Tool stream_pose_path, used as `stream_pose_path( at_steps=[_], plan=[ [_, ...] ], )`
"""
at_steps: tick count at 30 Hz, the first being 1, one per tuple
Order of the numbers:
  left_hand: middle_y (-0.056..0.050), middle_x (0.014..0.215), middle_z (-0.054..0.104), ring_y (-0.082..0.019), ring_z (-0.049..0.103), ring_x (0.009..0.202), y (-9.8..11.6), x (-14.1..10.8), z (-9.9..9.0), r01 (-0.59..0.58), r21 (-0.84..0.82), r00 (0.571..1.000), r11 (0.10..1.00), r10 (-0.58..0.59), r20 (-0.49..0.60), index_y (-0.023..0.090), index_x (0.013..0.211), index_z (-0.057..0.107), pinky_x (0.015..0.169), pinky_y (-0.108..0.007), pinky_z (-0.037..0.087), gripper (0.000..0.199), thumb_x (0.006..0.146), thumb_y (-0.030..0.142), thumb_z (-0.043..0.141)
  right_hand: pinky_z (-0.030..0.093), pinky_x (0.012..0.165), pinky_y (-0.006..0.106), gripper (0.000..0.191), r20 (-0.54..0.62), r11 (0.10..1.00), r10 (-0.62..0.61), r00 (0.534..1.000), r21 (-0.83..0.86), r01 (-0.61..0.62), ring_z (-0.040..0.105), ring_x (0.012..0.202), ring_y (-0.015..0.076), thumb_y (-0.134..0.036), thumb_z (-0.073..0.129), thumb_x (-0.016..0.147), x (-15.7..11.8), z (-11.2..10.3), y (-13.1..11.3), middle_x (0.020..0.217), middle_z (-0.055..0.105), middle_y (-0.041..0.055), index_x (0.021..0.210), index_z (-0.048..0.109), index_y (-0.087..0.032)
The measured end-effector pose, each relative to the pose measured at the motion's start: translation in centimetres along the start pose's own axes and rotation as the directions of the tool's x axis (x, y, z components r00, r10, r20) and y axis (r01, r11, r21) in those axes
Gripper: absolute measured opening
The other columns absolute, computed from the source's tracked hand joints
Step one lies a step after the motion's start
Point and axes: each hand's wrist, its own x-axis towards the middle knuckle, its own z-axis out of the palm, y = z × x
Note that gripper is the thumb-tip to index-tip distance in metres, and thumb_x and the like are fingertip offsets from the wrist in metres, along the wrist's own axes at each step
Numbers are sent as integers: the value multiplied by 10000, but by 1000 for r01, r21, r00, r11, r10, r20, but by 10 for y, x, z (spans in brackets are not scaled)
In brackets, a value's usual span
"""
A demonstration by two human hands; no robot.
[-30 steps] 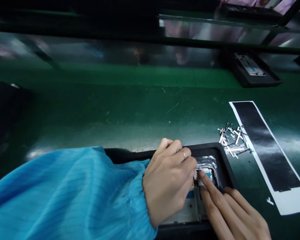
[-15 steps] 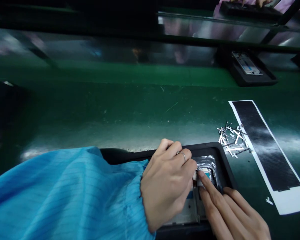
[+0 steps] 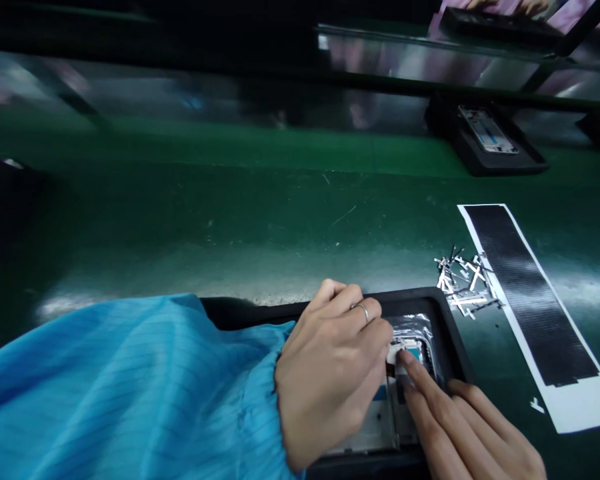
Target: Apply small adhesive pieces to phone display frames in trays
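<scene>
A phone chassis point(image 3: 359, 443) with silver metal and blue patches lies in a black tray point(image 3: 450, 333) at the bottom centre, and clear film shows at its upper end. My left hand point(image 3: 337, 373), with a ring and a blue sleeve, bends over the chassis from the left. Its fingers are curled together, and their tips and anything in them are hidden. From the lower right my right hand point(image 3: 465, 427) reaches in with its fingers stretched out. Its index fingertip touches the small white and teal parts point(image 3: 413, 348) near the chassis top, close to my left fingers.
Right of the tray lies a white-edged sheet of black strips point(image 3: 533, 293), beside a pile of small strip scraps point(image 3: 464, 283). Another black tray point(image 3: 510, 164) holding a phone chassis point(image 3: 489, 130) stands at the back right. Beyond the rail, another person's hands point(image 3: 530, 7) show above a dark tray.
My right index fingertip has slid slightly down and right, uncovering more of the white part. My left hand stays almost in place. The tray at the back right has shifted slightly left.
</scene>
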Motion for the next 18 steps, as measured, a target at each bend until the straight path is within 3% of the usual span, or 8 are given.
stream_pose_path(
  at_steps=[9, 18],
  plan=[
    [-14, 657, 537, -154, 388, 673, -1, 3, 0, -10, 30, 1000, 999, 9, 27, 143, 650, 565, 647, -324, 288, 300, 889, 103, 387, 492, 629, 217, 240, 2, 1000, 11, 1000, 27, -11, 623, 584, 98, -53, 456, 860, 2, -1, 0, 924, 689, 104, 772, 662, -136],
    [-21, 647, 521, -149, 377, 648, -3, 1, 6, -38, 28, 999, 999, 38, -12, 125, 655, 573, 630, -333, 283, 306, 889, 91, 379, 489, 647, 216, 251, 28, 1000, 19, 999, 17, -19, 625, 618, 101, -62, 437, 870, 2, -2, -1, 937, 691, 90, 808, 667, -139]
  ],
)
